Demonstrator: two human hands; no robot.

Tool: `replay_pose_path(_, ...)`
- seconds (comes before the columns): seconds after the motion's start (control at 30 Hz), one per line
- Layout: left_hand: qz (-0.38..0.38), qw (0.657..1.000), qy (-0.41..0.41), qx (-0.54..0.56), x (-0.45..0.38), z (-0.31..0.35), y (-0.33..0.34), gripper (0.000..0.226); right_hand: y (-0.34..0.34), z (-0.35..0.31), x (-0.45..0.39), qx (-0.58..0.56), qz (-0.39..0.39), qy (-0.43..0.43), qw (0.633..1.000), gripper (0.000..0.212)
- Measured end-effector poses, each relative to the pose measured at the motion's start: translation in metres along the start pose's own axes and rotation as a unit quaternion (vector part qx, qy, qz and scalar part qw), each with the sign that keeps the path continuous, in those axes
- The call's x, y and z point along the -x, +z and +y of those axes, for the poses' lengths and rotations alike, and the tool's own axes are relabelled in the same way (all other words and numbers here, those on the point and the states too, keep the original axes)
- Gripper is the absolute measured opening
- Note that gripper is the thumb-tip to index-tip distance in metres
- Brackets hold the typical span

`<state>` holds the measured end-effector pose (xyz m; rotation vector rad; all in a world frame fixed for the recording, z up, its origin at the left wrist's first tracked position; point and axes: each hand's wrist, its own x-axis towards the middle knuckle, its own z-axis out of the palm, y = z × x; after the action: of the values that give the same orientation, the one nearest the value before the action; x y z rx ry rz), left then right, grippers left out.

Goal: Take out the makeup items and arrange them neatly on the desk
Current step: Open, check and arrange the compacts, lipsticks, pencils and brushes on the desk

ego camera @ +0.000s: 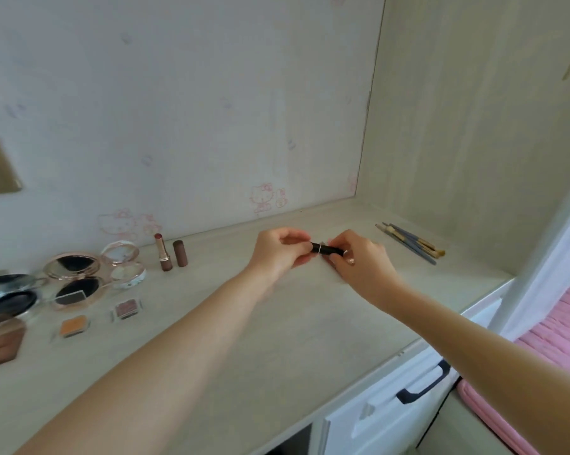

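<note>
Open compacts [76,280] and two small eyeshadow pans [99,320] are laid at the desk's [277,339] left, with an uncapped lipstick [163,252] stood behind. At centre, a black tube [326,249] is pinched above the desk by the left hand [278,252] and right hand [359,257]. Brushes [411,243] are laid right.

Two bare forearms in view, no sleeves showing. No watch-strap shapes either, just the slim left hand [278,254] and right hand [359,261], with glossy fingernails.
</note>
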<state>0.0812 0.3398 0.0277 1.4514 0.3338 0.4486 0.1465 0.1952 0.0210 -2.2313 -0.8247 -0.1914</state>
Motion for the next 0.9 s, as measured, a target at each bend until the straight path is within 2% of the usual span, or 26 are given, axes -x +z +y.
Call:
replay_pose_path(0.13,0.006,1.0,-0.006,-0.009,0.039,0.001,-0.045,0.011,0.02,-0.029,0.026,-0.017,-0.019,-0.057,0.998,0.01)
replay_pose_path(0.57,0.099,0.992,-0.049,-0.066,0.139,-0.006,-0.166,0.01,0.102,-0.108,0.084,-0.106,-0.135,-0.138,0.975,0.01)
replay_pose_path(0.77,0.15,0.981,-0.036,-0.117,0.167,-0.007,-0.199,0.012,0.124,-0.139,0.095,-0.158,-0.168,-0.108,0.967,0.013)
replay_pose_path(0.9,0.166,0.971,-0.008,-0.173,0.176,-0.008,-0.209,0.015,0.134,-0.152,0.097,-0.267,-0.194,0.0,0.944,0.007)
